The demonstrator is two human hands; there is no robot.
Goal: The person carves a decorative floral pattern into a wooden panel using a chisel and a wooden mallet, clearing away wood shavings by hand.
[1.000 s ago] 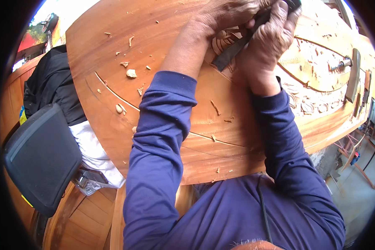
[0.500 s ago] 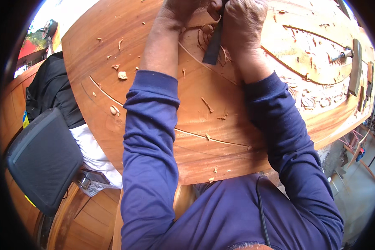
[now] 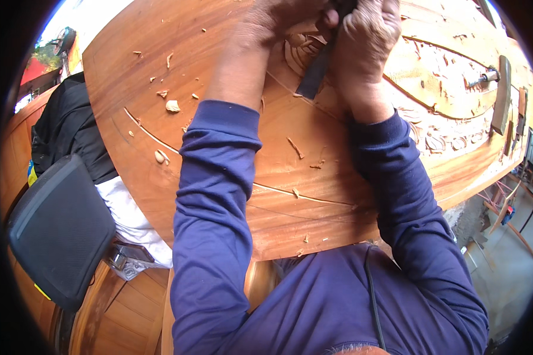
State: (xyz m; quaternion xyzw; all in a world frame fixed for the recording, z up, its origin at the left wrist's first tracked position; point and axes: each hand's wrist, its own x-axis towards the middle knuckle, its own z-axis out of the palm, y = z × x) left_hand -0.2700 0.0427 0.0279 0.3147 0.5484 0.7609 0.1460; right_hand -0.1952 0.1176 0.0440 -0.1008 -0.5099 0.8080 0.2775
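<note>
Dark metal: clenched the flat chisel point(image 3: 318, 71) in the right hand point(image 3: 370, 29) at the far middle of the wooden panel point(image 3: 314, 231), slanted apparently for control; set the left hand point(image 3: 296, 9) close by, perhaps for steadying; could not tell its finger hold.

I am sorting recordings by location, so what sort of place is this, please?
Probably a woodcarving workshop: a large wooden panel bears carved relief, wood shavings lie scattered on it, and what looks like a flat-bladed chisel is held over it.
</note>
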